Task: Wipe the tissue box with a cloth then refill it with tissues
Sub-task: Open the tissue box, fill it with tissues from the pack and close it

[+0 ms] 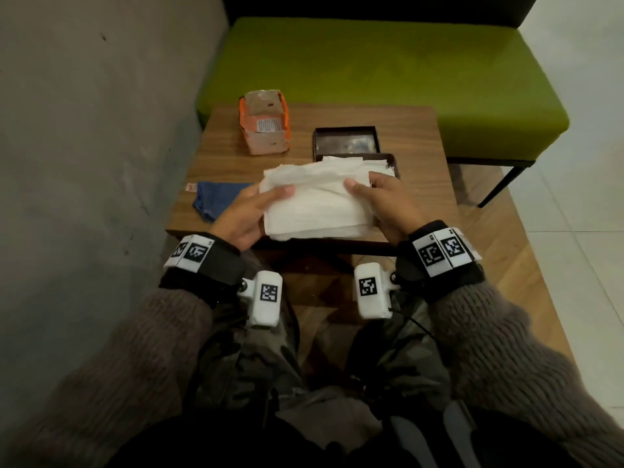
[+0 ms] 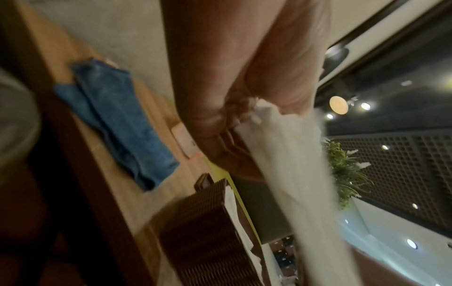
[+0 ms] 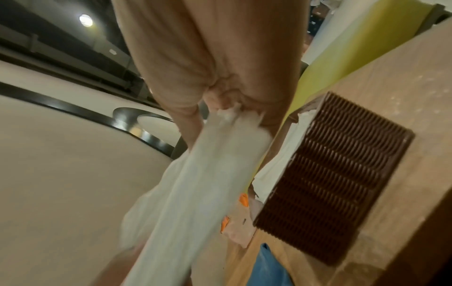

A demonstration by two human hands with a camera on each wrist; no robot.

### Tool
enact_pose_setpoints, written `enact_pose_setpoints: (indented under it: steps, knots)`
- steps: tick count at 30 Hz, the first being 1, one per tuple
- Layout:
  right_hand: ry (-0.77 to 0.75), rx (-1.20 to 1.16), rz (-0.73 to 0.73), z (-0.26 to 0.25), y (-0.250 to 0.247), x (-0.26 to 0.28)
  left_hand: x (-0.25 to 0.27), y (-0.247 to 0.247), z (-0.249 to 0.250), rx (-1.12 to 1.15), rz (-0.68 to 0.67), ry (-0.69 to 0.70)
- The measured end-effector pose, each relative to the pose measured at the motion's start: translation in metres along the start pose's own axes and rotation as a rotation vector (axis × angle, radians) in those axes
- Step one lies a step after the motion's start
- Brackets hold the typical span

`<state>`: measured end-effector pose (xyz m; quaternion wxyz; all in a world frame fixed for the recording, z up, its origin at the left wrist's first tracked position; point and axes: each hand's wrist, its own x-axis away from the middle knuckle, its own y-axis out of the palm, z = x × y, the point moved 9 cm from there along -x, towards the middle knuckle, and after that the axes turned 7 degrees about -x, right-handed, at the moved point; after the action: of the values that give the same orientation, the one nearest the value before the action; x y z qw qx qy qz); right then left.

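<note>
Clearly the refill is in progress, and the main risk is in the loose stack of white paper tissues (image 1: 314, 201) that both hands hold above the near part of the brown wooden worktop (image 1: 418, 136). The left hand (image 1: 248, 214) grips the left end of the stack, thumb on top and fingers curled under; the right hand (image 1: 388, 204) pinches the right end in the same way. The dark brown ribbed tissue box (image 1: 391, 162) stands open just behind the stack, to the right of centre, and some white tissues already lie in it; its dark lid (image 1: 346, 140) lies open behind it. I judge that the stack looks wider than the opening, so if it goes down flat and not aligned, the edges may catch on the rim and crumple or tear. The sheets are soft and not bound, so a weak grip may let the lower ones slide out onto the worktop. Pressing hard could also push the light box toward the far edge. The blue folded cloth (image 1: 219, 199) at the left and the torn orange tissue packet (image 1: 265, 125) at the far left stand apart and should not disturb.
</note>
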<state>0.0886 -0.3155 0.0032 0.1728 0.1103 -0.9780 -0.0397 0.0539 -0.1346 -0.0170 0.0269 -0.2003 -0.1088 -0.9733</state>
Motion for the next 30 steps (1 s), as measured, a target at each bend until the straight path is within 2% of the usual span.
enact_pose_setpoints:
  steps: [3, 8, 10, 14, 20, 27, 30]
  knots:
    - [0.008, -0.068, 0.005, 0.01, 0.007, 0.001, 0.006, 0.01, -0.01, 0.162, 0.015, 0.007]
    - [0.023, -0.101, 0.048, 0.018, 0.006, 0.007, 0.01, 0.017, -0.008, 0.2, 0.079, 0.11]
    - [0.048, -0.123, 0.044, 0.023, 0.002, 0.007, 0.008, 0.016, -0.009, 0.189, 0.094, 0.102]
    - [0.047, -0.035, -0.031, 0.024, 0.007, 0.01, 0.006, 0.029, -0.018, 0.086, 0.063, 0.049]
    - [-0.002, 0.074, 0.024, 0.016, -0.026, 0.001, 0.0, 0.021, -0.015, -0.09, 0.107, 0.074]
    - [-0.146, 0.255, 0.241, -0.015, -0.067, -0.024, -0.038, 0.026, 0.021, -0.313, 0.245, 0.181]
    - [-0.174, 0.337, 0.269, -0.028, -0.076, -0.041, -0.066, 0.029, 0.036, -0.432, 0.295, 0.248]
